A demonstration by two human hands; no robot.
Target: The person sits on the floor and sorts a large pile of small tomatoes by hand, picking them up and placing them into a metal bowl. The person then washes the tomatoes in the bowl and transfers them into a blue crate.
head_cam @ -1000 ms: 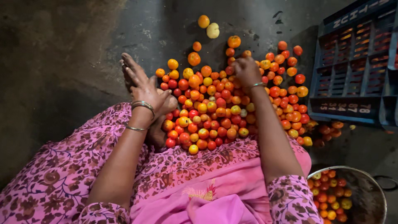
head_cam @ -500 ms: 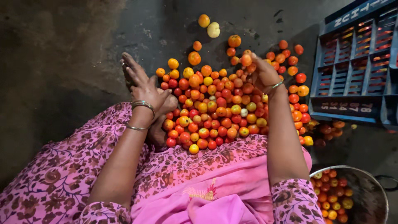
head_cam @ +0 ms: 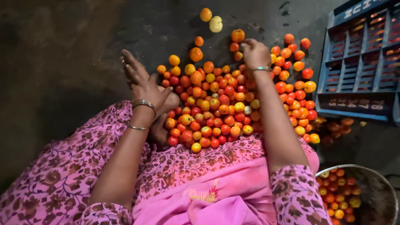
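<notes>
A heap of red, orange and yellow tomatoes (head_cam: 225,104) lies on the dark floor in front of my lap. My right hand (head_cam: 255,52) reaches over the far side of the heap, its fingers curled shut around a tomato that is mostly hidden under them. My left hand (head_cam: 143,83) rests open, fingers spread, on my bare foot (head_cam: 166,104) at the heap's left edge. It holds nothing, and metal bangles (head_cam: 143,104) circle its wrist. A pale yellow tomato (head_cam: 216,24) and an orange one (head_cam: 205,14) lie apart beyond the heap.
A blue plastic crate (head_cam: 358,62) stands at the right, with tomatoes visible through its slots. A round metal bowl (head_cam: 377,196) partly filled with tomatoes sits at the lower right. My pink patterned clothing (head_cam: 187,183) covers the foreground. Dark bare floor (head_cam: 62,50) extends to the left.
My right hand has moved from the middle of the heap toward its far edge and its fingers have curled in. My left hand has stayed on my foot.
</notes>
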